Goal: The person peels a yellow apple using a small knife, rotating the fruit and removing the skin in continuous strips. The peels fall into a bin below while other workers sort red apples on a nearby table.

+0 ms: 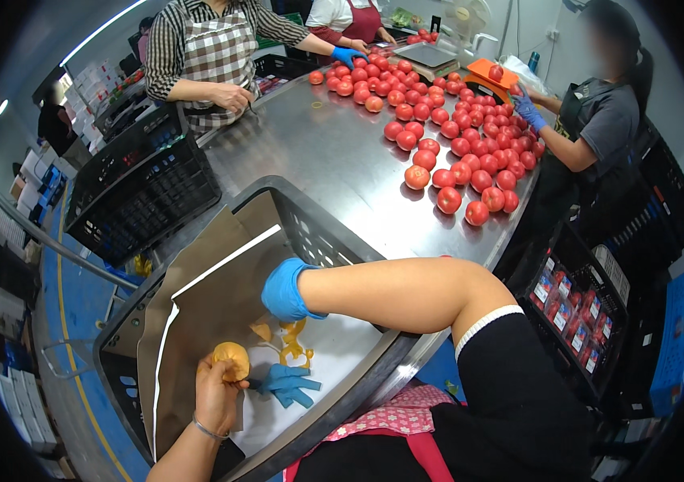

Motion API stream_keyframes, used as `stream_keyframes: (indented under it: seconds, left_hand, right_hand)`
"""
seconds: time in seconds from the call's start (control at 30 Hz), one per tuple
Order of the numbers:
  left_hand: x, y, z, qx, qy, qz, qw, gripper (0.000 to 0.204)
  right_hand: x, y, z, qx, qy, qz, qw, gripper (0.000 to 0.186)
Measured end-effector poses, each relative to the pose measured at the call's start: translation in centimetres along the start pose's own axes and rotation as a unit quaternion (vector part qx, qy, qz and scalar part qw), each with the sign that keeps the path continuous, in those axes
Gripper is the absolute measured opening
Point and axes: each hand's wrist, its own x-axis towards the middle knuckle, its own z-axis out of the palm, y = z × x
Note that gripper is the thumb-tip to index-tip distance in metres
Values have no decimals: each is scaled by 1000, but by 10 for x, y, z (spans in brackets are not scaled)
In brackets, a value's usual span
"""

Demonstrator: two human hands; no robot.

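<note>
My bare left hand (217, 394) grips a round yellow-orange fruit (232, 361) that looks like a citrus, low inside a black plastic crate (322, 229). Brown cardboard (197, 269) and white paper line this crate. Strips of orange-yellow peel (292, 344) lie at its bottom, beside an empty blue glove (287, 384). Wearing another blue glove, my right hand (284, 291) hangs over the crate's middle, above the peel and apart from the fruit. Its fingers point away and down, hidden behind the back of the hand.
Many red tomatoes (460, 172) cover the far right of a steel table (302, 153). Two co-workers (213, 60) (599, 120) stand along it, and another person (346, 18) is behind. A black crate (145, 185) stands left; one with packed tomatoes (575, 317) stands right.
</note>
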Motion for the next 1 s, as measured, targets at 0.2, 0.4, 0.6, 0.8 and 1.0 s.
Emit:
stream_keyframes:
  seconds: [0.2, 0.4, 0.6, 0.8, 1.0]
  left_hand:
    - [0, 0, 0, -5, 1, 5, 1000, 36]
    - [2, 0, -4, 4, 8, 18, 1000, 25]
    - [-1, 4, 0, 1, 21, 25, 999, 25]
    - [-2, 7, 1, -6, 5, 25, 1000, 30]
    - [-4, 11, 3, -11, 4, 24, 1000, 32]
  right_hand:
    - [11, 3, 10, 8, 17, 10, 1000, 22]
    - [2, 0, 1, -3, 20, 0, 1000, 24]
    - [0, -1, -3, 52, 28, 23, 998, 23]
    - [6, 1, 1, 40, 38, 9, 998, 24]
    - [13, 1, 6, 51, 34, 14, 998, 25]
